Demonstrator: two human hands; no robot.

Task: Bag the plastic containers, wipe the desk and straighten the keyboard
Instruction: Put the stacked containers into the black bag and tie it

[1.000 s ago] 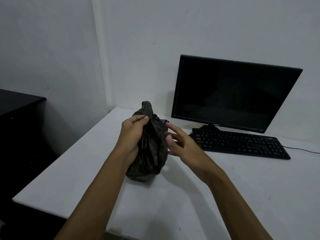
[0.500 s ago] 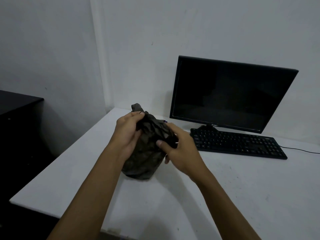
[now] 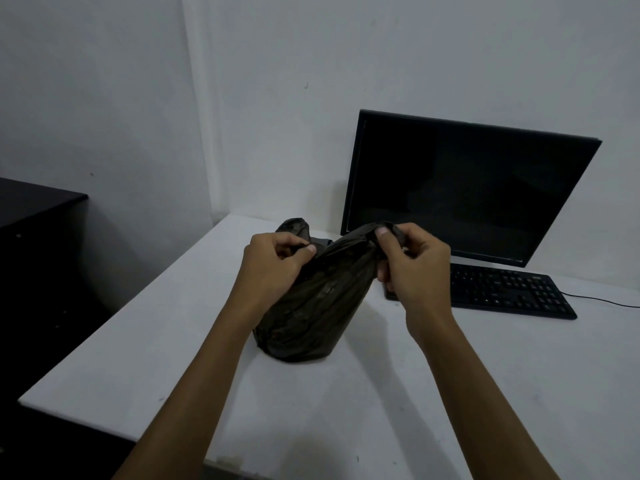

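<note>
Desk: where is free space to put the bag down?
Bare desk lies between the keyboard and the near edge, and left of the bag to the left edge. Crowded: the back, with the monitor, keyboard, bag and both hands.

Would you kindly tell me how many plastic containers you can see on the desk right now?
0. None shows on the white desk; any would be hidden inside the dark plastic bag, which the left hand and right hand grip at its top.

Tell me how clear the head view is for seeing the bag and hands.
Head view: dim and bluish, no glare; the crumpled dark plastic bag shows little detail, both the left hand and right hand are sharp, and the wide lens tilts the black monitor.
</note>
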